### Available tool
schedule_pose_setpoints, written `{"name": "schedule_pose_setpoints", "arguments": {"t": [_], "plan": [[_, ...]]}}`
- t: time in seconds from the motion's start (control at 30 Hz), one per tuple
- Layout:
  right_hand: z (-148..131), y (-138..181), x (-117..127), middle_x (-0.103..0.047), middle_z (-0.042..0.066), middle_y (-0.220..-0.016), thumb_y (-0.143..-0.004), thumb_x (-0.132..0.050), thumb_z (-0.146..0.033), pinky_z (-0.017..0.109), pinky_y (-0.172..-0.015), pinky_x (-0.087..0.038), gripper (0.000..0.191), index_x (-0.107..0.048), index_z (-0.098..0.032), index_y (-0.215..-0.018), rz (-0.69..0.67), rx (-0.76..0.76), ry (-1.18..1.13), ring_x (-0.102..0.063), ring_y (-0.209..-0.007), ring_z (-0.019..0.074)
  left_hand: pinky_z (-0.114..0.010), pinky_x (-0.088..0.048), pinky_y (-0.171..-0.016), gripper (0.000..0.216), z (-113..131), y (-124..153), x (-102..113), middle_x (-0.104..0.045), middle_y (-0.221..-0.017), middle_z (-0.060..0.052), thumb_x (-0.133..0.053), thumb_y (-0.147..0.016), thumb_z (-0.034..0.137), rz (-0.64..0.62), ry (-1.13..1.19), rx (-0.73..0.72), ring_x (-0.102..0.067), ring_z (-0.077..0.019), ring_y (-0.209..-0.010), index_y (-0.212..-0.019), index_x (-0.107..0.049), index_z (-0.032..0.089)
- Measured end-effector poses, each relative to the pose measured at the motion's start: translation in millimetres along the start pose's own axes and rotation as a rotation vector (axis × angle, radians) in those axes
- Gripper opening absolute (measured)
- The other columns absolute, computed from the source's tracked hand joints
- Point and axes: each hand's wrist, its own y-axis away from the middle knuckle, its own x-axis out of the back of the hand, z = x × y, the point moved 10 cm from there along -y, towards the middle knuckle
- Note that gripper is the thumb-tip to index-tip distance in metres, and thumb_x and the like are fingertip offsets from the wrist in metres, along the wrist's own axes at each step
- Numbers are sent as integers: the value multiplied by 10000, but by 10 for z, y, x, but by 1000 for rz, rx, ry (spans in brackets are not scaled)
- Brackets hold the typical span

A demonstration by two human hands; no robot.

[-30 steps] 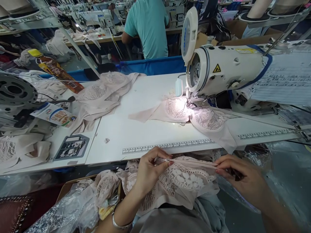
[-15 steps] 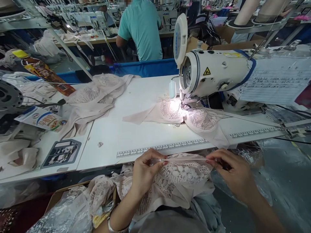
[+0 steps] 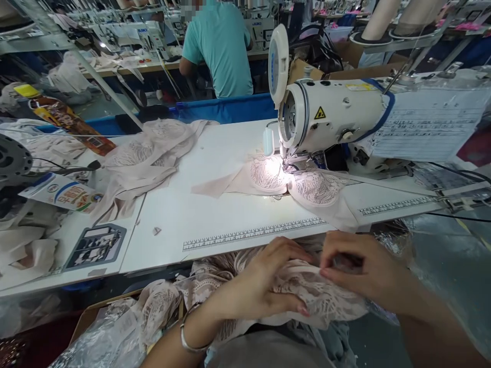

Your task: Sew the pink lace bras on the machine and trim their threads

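From the head view, the person's left hand (image 3: 264,286) lies palm down over a pale pink lace bra (image 3: 330,301) gathered in the lap, just below the front edge of the white sewing table (image 3: 215,214); its thumb stands well apart from the outstretched fingers, across the lace. The right hand (image 3: 368,266) is at the upper edge of the same lace, thumb and forefinger tips brought together and apparently pinching the border, though the remaining fingers curl out of sight. A bangle (image 3: 184,335) circles the left wrist.

On the table, a second bra (image 3: 316,189) sits beneath the lit needle of the white sewing machine (image 3: 330,112), its two lace cups spread either side of the centre and its right wing reaching past the printed ruler (image 3: 245,235) to the table's edge. Its cups and wings look already joined, so it seems well advanced, yet it has not been taken off the machine. The lap bra is off the machine and in handling; whether its seams are finished cannot be told. More bras (image 3: 149,148) lie heaped at the table's left, and whether they are sewn or waiting is unclear
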Motion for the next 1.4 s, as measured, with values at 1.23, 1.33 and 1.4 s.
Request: {"name": "schedule_pose_setpoints", "arguments": {"t": [1.23, 1.33, 1.4], "plan": [[338, 183, 296, -663, 43, -880, -918, -649, -456, 267, -540, -440, 312, -598, -213, -729, 248, -121, -184, -535, -570, 113, -196, -345, -530, 294, -317, -212, -121, -677, -861, -65, -705, -881, 345, 215, 496, 270, -441, -78, -598, -709, -589, 137], [295, 191, 314, -644, 42, -837, -913, -648, -458, 264, -522, -419, 344, -545, -214, -694, 293, -94, -171, -500, -571, 117, -204, -367, -550, 319, -320, -224, -131, -662, -859, -63, -722, -863, 379, 215, 524, 286, -450, -87, -624, -712, -573, 141], [280, 192, 324, -640, 42, -826, -910, -651, -450, 260, -515, -405, 356, -521, -212, -680, 297, -84, -171, -489, -574, 117, -204, -363, -554, 335, -321, -236, -132, -654, -848, -59, -730, -856, 392, 215, 532, 292, -448, -85, -625, -707, -565, 140]]}}
